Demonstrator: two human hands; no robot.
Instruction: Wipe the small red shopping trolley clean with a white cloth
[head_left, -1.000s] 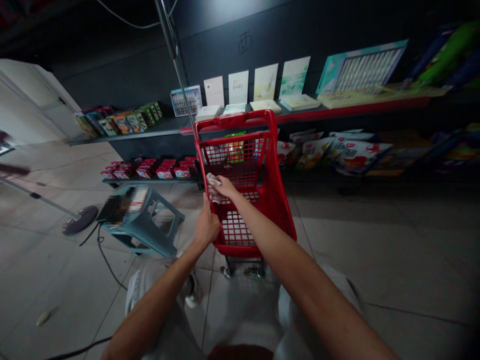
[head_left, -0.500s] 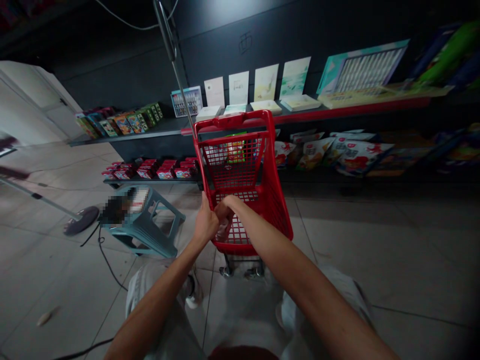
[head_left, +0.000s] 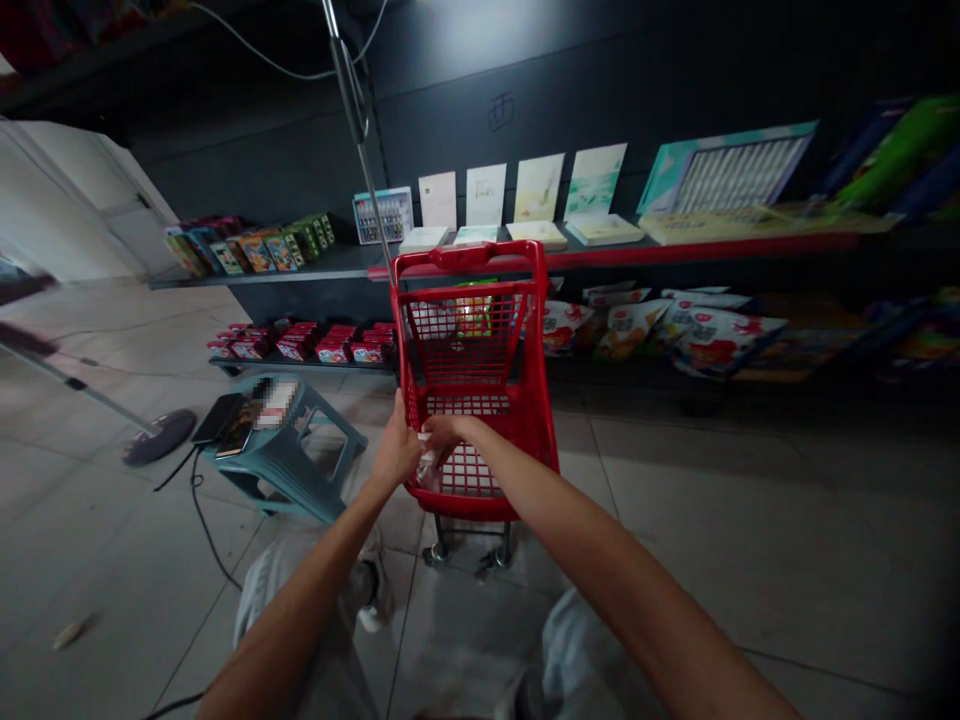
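Note:
A small red plastic shopping cart (head_left: pixel 531 400) with grid walls stands on the floor between my knees. On the outside of its left side, my left hand (head_left: pixel 397 448) grips the rim, thumb pointing up. My right hand (head_left: pixel 448 430) reaches inside the basket, bent at the wrist, its fingers closed on a crumpled whitish cloth (head_left: pixel 429 468). The cloth lies against the inner left wall near the front rim. Both hands are close together, with only the cart wall between them; my right fingertips are partly hidden.
A blue-grey plastic stool (head_left: pixel 300 480) at left carries a phone and other items. Beside it are a stand's round base (head_left: pixel 161 437) and a black cable (head_left: pixel 210 540). Behind the cart, a shelf (head_left: pixel 667 252) holds booklets and boxes, with snack bags (head_left: pixel 720 338) underneath.
The cart has swung slightly left, and both hands have moved left with it. More of the whitish cloth shows below my right hand. The view has tilted up a little.

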